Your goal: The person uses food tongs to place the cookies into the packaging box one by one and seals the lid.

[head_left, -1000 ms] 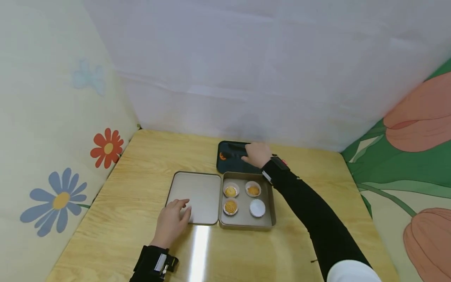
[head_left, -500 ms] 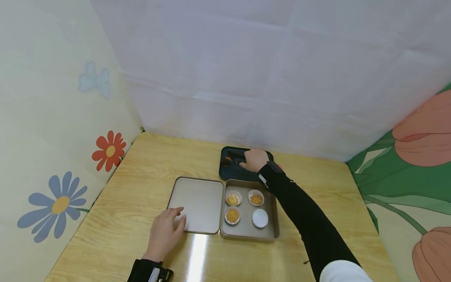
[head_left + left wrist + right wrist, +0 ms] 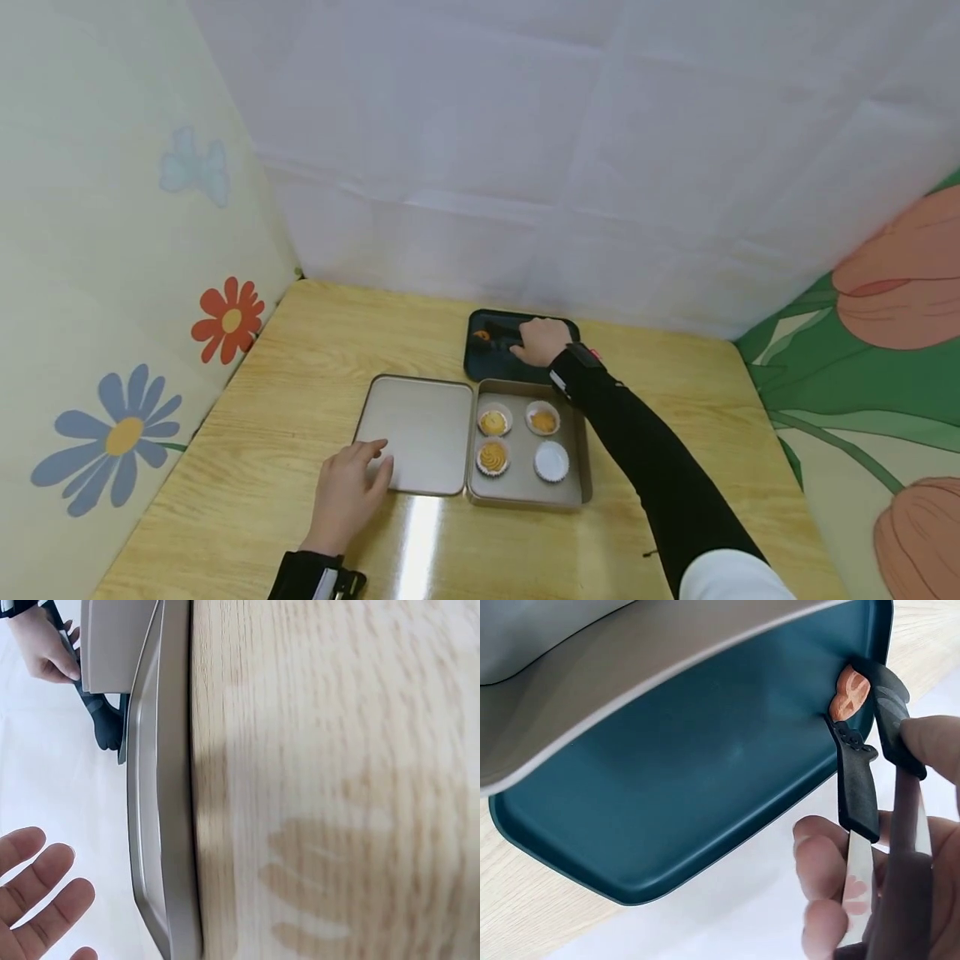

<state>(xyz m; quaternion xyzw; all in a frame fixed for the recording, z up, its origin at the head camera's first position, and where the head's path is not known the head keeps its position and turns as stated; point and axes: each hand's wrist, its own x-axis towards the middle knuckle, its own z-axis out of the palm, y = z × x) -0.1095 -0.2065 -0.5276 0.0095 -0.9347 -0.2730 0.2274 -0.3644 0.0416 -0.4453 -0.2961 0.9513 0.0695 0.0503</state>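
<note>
My right hand (image 3: 544, 342) grips a pair of tongs (image 3: 859, 787) with black tips and pale, paw-printed arms. In the right wrist view the tips stand on either side of a small orange-brown piece (image 3: 850, 691), at one end of the dark teal tray (image 3: 705, 772). That piece looks like a cookie or toy food; whether both tips touch it, I cannot tell. My left hand (image 3: 347, 498) hovers with loose fingers by the near left corner of a flat metal lid (image 3: 423, 433), holding nothing.
Right of the lid stands a shallow metal tin (image 3: 521, 492). Inside are a yellow-topped cup (image 3: 492, 422), an orange-filled cup (image 3: 542, 420), a swirled cupcake (image 3: 492, 457) and a white paper cup (image 3: 551, 461). A white backdrop (image 3: 450, 208) rises behind the table.
The head view has shifted slightly. My left hand has drawn back a little, toward the near left. My right hand stays over the teal tray with the tongs.
</note>
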